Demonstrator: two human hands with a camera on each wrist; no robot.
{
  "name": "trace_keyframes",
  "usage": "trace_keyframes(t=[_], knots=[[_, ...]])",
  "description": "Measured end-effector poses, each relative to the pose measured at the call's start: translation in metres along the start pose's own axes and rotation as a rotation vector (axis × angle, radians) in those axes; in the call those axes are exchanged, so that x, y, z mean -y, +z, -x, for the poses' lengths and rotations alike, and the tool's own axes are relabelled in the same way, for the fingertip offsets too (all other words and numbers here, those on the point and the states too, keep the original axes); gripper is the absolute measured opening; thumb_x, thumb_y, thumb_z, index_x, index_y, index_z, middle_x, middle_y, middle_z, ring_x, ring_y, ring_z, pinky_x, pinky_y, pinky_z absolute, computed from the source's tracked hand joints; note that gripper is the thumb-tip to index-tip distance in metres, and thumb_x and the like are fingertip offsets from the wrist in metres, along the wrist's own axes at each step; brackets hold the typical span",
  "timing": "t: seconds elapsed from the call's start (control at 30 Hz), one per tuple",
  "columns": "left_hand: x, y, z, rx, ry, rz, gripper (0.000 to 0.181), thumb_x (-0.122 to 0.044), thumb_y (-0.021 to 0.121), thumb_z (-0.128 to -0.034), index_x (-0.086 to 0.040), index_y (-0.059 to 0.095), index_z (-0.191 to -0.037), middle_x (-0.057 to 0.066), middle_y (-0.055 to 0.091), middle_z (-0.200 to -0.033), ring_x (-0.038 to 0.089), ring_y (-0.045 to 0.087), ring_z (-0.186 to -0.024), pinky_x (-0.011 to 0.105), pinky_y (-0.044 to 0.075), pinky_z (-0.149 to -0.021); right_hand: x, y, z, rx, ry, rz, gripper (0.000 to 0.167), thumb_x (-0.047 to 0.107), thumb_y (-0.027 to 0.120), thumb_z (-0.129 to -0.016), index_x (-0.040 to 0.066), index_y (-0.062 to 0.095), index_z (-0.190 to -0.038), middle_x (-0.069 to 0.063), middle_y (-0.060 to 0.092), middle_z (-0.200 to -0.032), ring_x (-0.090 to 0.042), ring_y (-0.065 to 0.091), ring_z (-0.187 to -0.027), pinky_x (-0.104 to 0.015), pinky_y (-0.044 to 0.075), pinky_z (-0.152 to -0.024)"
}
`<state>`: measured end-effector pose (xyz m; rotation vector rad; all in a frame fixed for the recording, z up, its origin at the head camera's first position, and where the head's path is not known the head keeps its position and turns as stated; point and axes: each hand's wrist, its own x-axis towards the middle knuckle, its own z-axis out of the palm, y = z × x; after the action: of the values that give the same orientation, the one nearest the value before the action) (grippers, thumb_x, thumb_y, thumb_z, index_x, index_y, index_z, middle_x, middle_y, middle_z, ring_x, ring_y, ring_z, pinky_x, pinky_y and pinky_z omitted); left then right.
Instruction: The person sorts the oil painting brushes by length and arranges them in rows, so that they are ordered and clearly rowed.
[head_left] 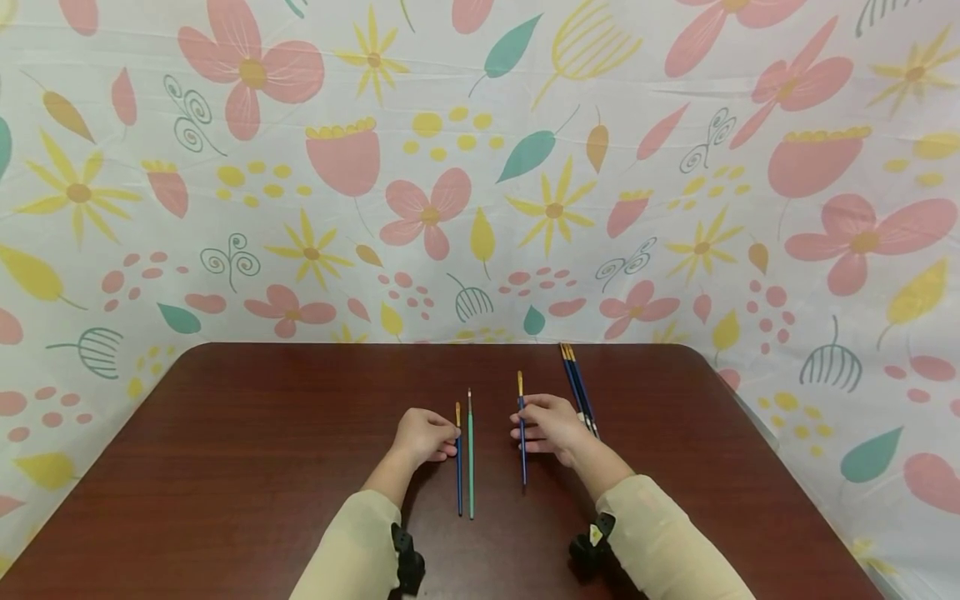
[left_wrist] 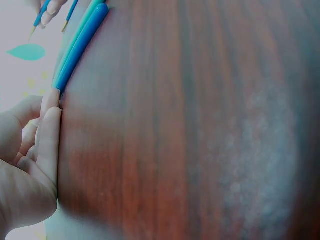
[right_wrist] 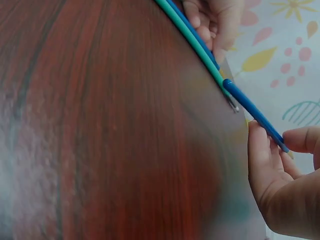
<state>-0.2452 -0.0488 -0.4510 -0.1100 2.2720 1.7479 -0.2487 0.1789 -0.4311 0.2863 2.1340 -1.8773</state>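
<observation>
A blue paintbrush (head_left: 459, 475) with its bristles toward the back lies on the table, and my left hand (head_left: 426, 435) pinches it near the ferrule. Close along its right side lies a green paintbrush (head_left: 471, 467), which neither hand visibly grips. My right hand (head_left: 553, 427) holds another blue paintbrush (head_left: 522, 458) between thumb and fingers, bristles pointing away from me. In the right wrist view that held brush (right_wrist: 255, 114) slants between the thumb and fingertips. The left wrist view shows the left hand (left_wrist: 35, 155) at the bristle end of its blue brush (left_wrist: 82, 47).
Several dark blue paintbrushes (head_left: 577, 379) lie together at the table's back edge, just beyond the right hand. The brown wooden table (head_left: 262, 467) has rounded back corners. A flower-patterned cloth (head_left: 427, 108) hangs behind it.
</observation>
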Motion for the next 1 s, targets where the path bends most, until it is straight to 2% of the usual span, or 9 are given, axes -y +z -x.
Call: trace_keyframes(t=[0.43, 0.73, 1.0], knots=[[0.003, 0.0, -0.002, -0.001, -0.002, 0.012, 0.017, -0.008, 0.068, -0.0841, 0.005, 0.069, -0.095, 0.01, 0.069, -0.074, 0.008, 0.064, -0.053, 0.024, 0.056, -0.052, 0.002, -0.024, -0.003, 0.036, -0.025, 0.017, 0.048, 0.005, 0.054, -0.091, -0.001, 0.039, -0.136, -0.023, 0.061, -0.116, -0.018, 0.069, -0.081, -0.033, 0.059, -0.068], [0.002, 0.001, -0.002, -0.002, -0.01, 0.003, 0.016, -0.009, 0.067, -0.0844, 0.004, 0.07, -0.095, 0.01, 0.071, -0.076, 0.009, 0.065, -0.054, 0.025, 0.057, -0.054, 0.004, -0.048, -0.003, 0.048, -0.063, 0.05, 0.055, 0.01, 0.052, -0.095, 0.0, 0.03, -0.144, -0.027, 0.057, -0.124, -0.021, 0.069, -0.092, -0.032, 0.059, -0.074], [0.003, 0.0, -0.002, 0.001, 0.0, 0.007, 0.016, -0.008, 0.067, -0.0845, 0.004, 0.07, -0.094, 0.01, 0.071, -0.077, 0.009, 0.065, -0.054, 0.024, 0.057, -0.053, 0.008, -0.069, -0.01, 0.025, -0.057, 0.085, 0.055, 0.015, 0.051, -0.097, 0.004, 0.03, -0.147, -0.025, 0.053, -0.131, -0.019, 0.068, -0.092, -0.032, 0.059, -0.073]])
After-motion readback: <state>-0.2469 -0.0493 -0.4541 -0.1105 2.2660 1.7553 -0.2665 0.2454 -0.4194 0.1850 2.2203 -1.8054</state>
